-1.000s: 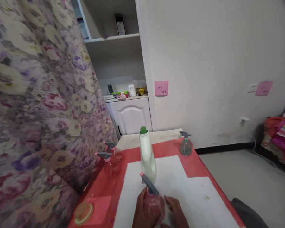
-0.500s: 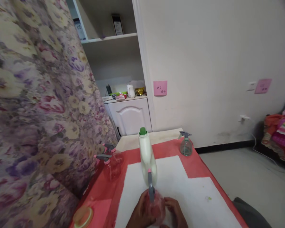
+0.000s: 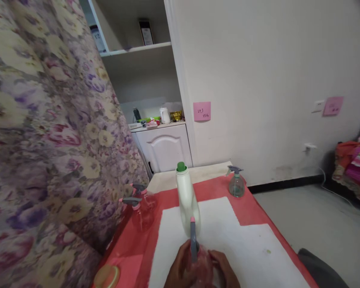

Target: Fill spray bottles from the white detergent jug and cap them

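Note:
A clear pink spray bottle [image 3: 201,266] with a grey trigger head is held upright between my two hands at the near edge of the view. My left hand [image 3: 180,266] wraps its left side, fingers closed round the bottle and its neck. From the right, my right hand [image 3: 225,270] grips the other side; its lower fingers are partly hidden. Just beyond stands a tall pale green bottle [image 3: 187,200] with a green stopper [image 3: 181,166] in its mouth. The white sheet [image 3: 246,256] lies beneath them on the red tablecloth [image 3: 211,187].
Two pink spray bottles [image 3: 142,216] stand at the table's left side. A greenish spray bottle [image 3: 237,185] is near the far right corner. At the near left lies a round tan lid [image 3: 106,276]. A floral curtain [image 3: 63,140] hangs along the left; a cabinet [image 3: 169,148] stands behind.
Both hands and the pink spray bottle sit slightly further right and lower in view. The camera has shifted a little; the other bottles stay in place on the table.

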`<state>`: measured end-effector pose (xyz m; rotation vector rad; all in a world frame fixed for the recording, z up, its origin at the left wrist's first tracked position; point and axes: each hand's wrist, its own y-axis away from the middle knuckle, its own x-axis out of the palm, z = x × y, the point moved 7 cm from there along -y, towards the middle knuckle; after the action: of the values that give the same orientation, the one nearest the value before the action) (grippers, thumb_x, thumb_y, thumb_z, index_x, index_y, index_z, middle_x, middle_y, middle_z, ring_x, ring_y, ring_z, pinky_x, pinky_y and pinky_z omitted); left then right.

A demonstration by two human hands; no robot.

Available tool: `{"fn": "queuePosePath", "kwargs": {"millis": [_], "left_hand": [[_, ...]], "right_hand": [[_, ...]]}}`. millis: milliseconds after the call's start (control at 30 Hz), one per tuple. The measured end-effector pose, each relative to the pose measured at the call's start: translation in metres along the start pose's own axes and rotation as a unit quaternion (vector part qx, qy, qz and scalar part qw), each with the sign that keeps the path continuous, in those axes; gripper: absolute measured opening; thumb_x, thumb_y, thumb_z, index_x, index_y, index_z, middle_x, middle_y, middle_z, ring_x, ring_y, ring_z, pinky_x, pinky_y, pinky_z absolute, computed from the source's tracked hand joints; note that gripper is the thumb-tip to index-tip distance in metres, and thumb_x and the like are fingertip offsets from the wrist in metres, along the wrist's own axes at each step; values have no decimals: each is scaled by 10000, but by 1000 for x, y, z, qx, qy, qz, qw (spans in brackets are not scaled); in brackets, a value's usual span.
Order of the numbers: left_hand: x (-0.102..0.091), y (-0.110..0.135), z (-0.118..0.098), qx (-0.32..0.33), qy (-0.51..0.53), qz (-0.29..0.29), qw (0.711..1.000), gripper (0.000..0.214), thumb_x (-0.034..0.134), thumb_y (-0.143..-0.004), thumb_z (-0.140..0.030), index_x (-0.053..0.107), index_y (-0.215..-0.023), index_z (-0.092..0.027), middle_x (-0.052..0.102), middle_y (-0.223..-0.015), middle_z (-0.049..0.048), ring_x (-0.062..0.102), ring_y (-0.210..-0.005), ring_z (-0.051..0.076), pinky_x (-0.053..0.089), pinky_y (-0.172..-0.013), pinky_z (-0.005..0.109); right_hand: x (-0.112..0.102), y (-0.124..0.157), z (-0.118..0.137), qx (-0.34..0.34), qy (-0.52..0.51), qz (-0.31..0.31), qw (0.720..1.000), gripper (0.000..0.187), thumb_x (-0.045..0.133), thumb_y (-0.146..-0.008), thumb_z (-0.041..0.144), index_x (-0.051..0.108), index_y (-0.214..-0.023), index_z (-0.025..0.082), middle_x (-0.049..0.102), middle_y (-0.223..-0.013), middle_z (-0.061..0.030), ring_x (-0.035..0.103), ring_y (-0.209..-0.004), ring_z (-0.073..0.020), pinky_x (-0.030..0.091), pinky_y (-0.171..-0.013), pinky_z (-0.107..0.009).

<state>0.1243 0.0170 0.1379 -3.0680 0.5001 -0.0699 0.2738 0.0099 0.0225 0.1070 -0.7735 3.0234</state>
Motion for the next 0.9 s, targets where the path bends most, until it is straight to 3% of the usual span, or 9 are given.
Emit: {"fn": "queuePosePath", "kwargs": {"millis": [100, 200, 367, 567, 733, 833, 900], "left_hand": [[-2, -1, -21, 18, -31, -62, 997, 506, 600, -809, -593, 652, -1162, -234, 702, -1133, 69, 609, -1078, 284, 437, -997, 402], [4, -3, -40, 17, -59, -88, 994, 474, 490, -878, -591, 682, -1093, -215, 723, -965, 49, 622, -898, 239, 472, -858, 343], [15, -8, -52, -7, -81, -126, 989, 442, 538, -848, -603, 710, -941, -207, 639, -735, -3, 565, -748, 190, 441, -705, 266], [19, -10, -50, -8, -71, -139, 988, 360, 574, -848, -550, 693, -850, -211, 629, -734, -11, 556, -752, 178, 432, -710, 249], [19, -9, -48, 0, -48, -143, 989, 326, 598, -842, -521, 692, -848, -208, 654, -774, -1, 576, -787, 188, 453, -738, 258], [20, -9, -49, 10, -24, -145, 989, 319, 621, -833, -506, 693, -876, -199, 671, -807, 9, 582, -812, 195, 466, -763, 272], [21, -9, -49, 10, -11, -150, 989, 325, 626, -832, -500, 695, -925, -195, 679, -825, 14, 588, -819, 199, 473, -756, 278]], "right_hand": [[1, 0, -2, 0, -4, 11, 1000, 684, 679, -740, 634, 527, -1313, 292, 600, -1272, -115, 591, -1167, -328, 524, -947, -410], [1, -1, -2, 6, -1, 14, 1000, 690, 662, -740, 656, 525, -1310, 293, 594, -1273, -115, 587, -1171, -334, 526, -940, -418], [3, -3, 6, 2, -10, 15, 1000, 671, 652, -750, 652, 526, -1302, 293, 595, -1262, -112, 587, -1168, -325, 531, -936, -410], [2, -2, 16, 6, -1, -17, 1000, 615, 670, -757, 608, 540, -1272, 298, 605, -1245, -109, 595, -1149, -328, 534, -926, -422], [2, -22, 61, -16, 43, -69, 997, 511, 698, -782, 473, 569, -1246, 302, 618, -1235, -105, 584, -1160, -340, 471, -1012, -509], [21, -47, 99, -41, 27, -19, 999, 446, 732, -777, 362, 606, -1199, 295, 638, -1202, -91, 600, -1132, -305, 489, -1008, -480], [29, -61, 112, -16, 6, -36, 999, 335, 728, -772, 312, 634, -1089, 260, 671, -1045, -70, 647, -986, -263, 556, -882, -415]]}}
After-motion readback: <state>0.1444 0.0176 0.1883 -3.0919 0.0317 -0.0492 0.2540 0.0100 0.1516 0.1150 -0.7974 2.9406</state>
